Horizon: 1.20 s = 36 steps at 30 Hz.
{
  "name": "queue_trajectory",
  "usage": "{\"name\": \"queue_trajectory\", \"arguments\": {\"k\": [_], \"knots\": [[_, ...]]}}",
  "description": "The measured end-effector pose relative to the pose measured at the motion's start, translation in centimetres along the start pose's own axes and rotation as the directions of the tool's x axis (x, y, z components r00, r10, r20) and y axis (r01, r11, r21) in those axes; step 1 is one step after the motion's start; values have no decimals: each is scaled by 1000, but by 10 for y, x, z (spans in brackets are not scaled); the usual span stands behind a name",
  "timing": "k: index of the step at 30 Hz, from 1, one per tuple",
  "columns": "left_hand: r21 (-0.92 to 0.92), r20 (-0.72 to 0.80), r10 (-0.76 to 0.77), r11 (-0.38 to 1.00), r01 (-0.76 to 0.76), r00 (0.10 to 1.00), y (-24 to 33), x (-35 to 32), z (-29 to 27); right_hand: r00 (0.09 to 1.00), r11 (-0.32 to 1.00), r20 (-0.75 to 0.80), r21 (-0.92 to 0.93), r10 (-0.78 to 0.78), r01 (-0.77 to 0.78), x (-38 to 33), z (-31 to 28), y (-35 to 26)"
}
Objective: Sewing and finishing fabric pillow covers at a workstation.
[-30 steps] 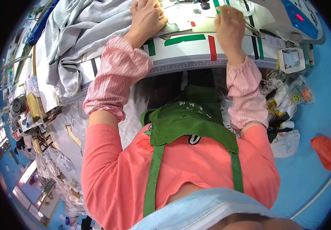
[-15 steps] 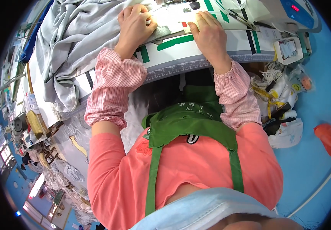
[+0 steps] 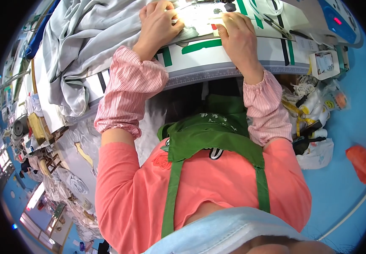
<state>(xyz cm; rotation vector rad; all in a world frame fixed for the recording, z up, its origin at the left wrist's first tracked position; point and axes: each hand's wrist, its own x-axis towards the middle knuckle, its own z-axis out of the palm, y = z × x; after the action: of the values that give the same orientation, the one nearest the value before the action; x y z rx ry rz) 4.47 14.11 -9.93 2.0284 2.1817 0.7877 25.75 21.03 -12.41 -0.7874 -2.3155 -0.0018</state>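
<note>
1. My left hand [image 3: 159, 25] lies palm down on the grey fabric [image 3: 85, 42] at the far edge of the bench [image 3: 216, 63]; its fingers [image 3: 166, 10] are curled close together and press on the cloth, with the thumb tucked toward the lit patch beside them
2. I cannot tell whether those fingers pinch a fold or only pin the cloth flat, since the knuckles cover the tips
3. My right hand [image 3: 238, 36] rests just right of the left one, the two near but not touching; its fingers [image 3: 229, 19] lie together and fairly flat, holding down a small pale piece [image 3: 216, 19] under the bright work light
4. Whether the right fingers grip that piece or only lie on it I cannot tell, as glare washes out the edge
5. The grey fabric runs from under my left fingers away to the left, heaped in thick folds and hanging over the bench edge
6. Just beyond both sets of fingers sits the sewing machine [image 3: 276, 12], cut off by the top rim, so I cannot see its needle
7. Green tape strips [image 3: 200, 44] cross the white bench top just nearer me than the fingers
8. Striped pink sleeve covers [image 3: 128, 93] hide both wrists and forearms
9. To the right of my right fingers, well apart, stands a small white box [image 3: 324, 63], its contents too small to make out
</note>
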Motion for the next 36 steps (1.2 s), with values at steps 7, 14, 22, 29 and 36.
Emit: {"name": "queue_trajectory", "arguments": {"k": [7, 14, 22, 29, 36], "knots": [[-20, -24, 16, 1000, -16, 1000, -4, -1, 2, 980, 982, 116, 111, -164, 151, 14, 9, -5], [-58, -26, 24, 998, -26, 999, -13, -2, 8, 970, 982, 161, 71, -183, 173, 16, 11, -2], [-56, -59, 26, 998, -29, 998, -37, 17, 18, 966, 987, 201, 46, -159, 153, 25, 18, 4], [-50, -75, 45, 998, -49, 996, -46, 26, 19, 973, 986, 155, 35, -169, 165, 17, 28, 19], [-46, -88, 43, 998, -47, 995, -47, 24, 19, 989, 927, -115, 372, 95, -46, 30, 36, 32]]}}
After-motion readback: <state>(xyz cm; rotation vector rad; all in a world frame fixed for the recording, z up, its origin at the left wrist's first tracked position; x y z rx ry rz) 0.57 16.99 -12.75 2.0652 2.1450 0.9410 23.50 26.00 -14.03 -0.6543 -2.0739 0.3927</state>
